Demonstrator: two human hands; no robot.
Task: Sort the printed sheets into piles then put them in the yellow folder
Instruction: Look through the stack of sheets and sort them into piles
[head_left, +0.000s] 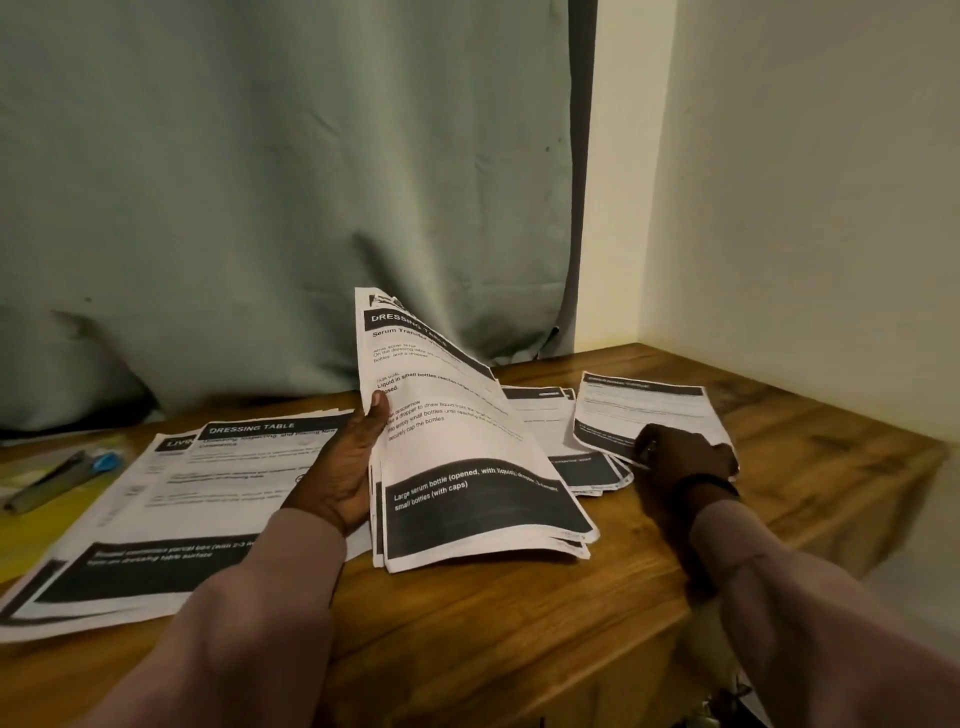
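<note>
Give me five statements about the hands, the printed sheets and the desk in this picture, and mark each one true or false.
1. The left hand holds a bundle of sheets raised off the wooden desk. True.
2. The top sheet of that bundle is headed LIVING ROOM. False: its header reads DRESSING TABLE.
3. The right hand rests on a sheet lying on the fanned pile. True.
4. The right hand holds the pen. False: the pen lies at the far left, untouched.
5. A sheet headed DRESSING TABLE lies flat left of the left hand. True.
</note>
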